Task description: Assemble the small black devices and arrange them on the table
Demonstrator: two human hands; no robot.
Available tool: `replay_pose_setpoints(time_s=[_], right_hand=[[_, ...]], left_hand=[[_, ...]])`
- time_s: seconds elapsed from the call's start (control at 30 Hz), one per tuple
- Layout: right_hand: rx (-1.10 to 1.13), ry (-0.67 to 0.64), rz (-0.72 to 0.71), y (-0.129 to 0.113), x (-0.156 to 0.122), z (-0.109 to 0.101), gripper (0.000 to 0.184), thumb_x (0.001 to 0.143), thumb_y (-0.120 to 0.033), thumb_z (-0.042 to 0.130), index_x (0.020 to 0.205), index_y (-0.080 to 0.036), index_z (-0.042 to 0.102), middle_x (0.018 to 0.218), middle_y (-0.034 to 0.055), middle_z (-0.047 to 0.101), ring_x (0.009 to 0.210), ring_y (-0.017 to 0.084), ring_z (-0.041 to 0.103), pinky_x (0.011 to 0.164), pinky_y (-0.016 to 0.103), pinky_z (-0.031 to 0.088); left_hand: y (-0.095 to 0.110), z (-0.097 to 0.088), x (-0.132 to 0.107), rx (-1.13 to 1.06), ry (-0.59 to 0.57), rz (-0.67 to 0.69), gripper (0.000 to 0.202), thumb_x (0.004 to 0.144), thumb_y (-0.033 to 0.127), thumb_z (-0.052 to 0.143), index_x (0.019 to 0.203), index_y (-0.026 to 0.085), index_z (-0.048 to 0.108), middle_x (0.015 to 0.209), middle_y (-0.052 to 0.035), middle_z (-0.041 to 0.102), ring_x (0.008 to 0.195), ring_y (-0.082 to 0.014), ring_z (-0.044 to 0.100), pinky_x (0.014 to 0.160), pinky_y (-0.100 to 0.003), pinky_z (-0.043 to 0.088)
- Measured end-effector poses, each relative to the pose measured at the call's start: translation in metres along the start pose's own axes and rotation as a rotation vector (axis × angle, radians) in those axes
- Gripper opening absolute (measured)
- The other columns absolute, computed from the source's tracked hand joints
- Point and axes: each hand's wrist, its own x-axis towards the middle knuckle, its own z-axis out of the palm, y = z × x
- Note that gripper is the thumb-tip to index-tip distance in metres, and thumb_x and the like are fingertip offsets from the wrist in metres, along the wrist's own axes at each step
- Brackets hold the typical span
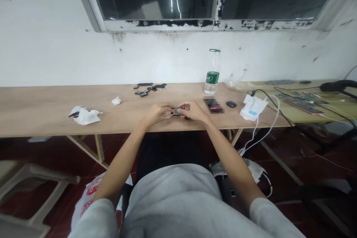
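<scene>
Both my hands meet over the front part of a long wooden table [41, 108]. My left hand [157, 113] and my right hand [192, 111] have their fingers pinched on the two ends of a small dark flat part [176, 111]. It is too small to name more exactly. A scatter of several similar small dark parts [147, 89] lies farther back on the table, beyond my hands.
A clear water bottle [212, 74] stands at the back. A phone [213, 105] and a small black object [231, 104] lie right of my hands, then a white charger with cables [253, 107]. Crumpled tissues [83, 115] lie left. A second table [304, 100] holds circuit boards.
</scene>
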Motion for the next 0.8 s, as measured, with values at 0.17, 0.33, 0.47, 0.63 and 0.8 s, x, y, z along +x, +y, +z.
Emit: replay_pose_setpoints(time_s=[0.17, 0.33, 0.47, 0.63, 0.8], right_hand=[[0.031, -0.005, -0.013, 0.001, 0.002, -0.002, 0.025, 0.083, -0.031, 0.079, 0.098, -0.012, 0.072, 0.071, 0.004, 0.072, 0.059, 0.014, 0.066, 0.054, 0.02, 0.047], [0.061, -0.013, -0.016, 0.002, 0.003, -0.004, 0.024, 0.082, -0.03, 0.08, 0.096, -0.013, 0.072, 0.072, 0.0042, 0.073, 0.059, 0.014, 0.067, 0.052, 0.019, 0.047], [0.108, -0.027, -0.017, 0.004, 0.004, -0.007, 0.026, 0.08, -0.033, 0.082, 0.095, -0.014, 0.072, 0.072, 0.0036, 0.073, 0.059, 0.013, 0.067, 0.052, 0.02, 0.048], [0.147, -0.039, -0.017, 0.008, 0.006, -0.011, 0.031, 0.077, -0.035, 0.085, 0.097, -0.014, 0.074, 0.075, 0.0044, 0.074, 0.059, 0.014, 0.067, 0.055, 0.022, 0.052], [0.165, -0.042, -0.01, 0.01, 0.008, -0.011, 0.03, 0.077, -0.034, 0.086, 0.096, -0.014, 0.074, 0.076, 0.0047, 0.075, 0.059, 0.013, 0.067, 0.054, 0.021, 0.052]], left_hand=[[-0.002, 0.001, -0.001, 0.027, 0.06, 0.072, 0.017, 0.096, 0.029, 0.065, 0.1, 0.019, 0.077, 0.112, -0.011, 0.077, 0.096, -0.0219, 0.075, 0.082, -0.029, 0.059], [-0.001, 0.002, -0.002, 0.015, 0.095, 0.083, 0.018, 0.095, 0.029, 0.065, 0.101, 0.019, 0.079, 0.112, -0.0112, 0.078, 0.094, -0.022, 0.076, 0.081, -0.029, 0.061], [0.002, 0.0, -0.002, -0.033, 0.124, 0.057, 0.02, 0.095, 0.032, 0.067, 0.101, 0.019, 0.08, 0.113, -0.0107, 0.078, 0.095, -0.0217, 0.077, 0.081, -0.029, 0.063], [0.004, -0.001, 0.0, -0.081, 0.138, 0.042, 0.021, 0.095, 0.035, 0.068, 0.099, 0.019, 0.08, 0.112, -0.0102, 0.079, 0.096, -0.0223, 0.077, 0.082, -0.029, 0.064], [0.005, -0.001, 0.001, -0.091, 0.137, 0.026, 0.022, 0.095, 0.035, 0.067, 0.099, 0.018, 0.08, 0.112, -0.011, 0.078, 0.095, -0.023, 0.077, 0.079, -0.03, 0.063]])
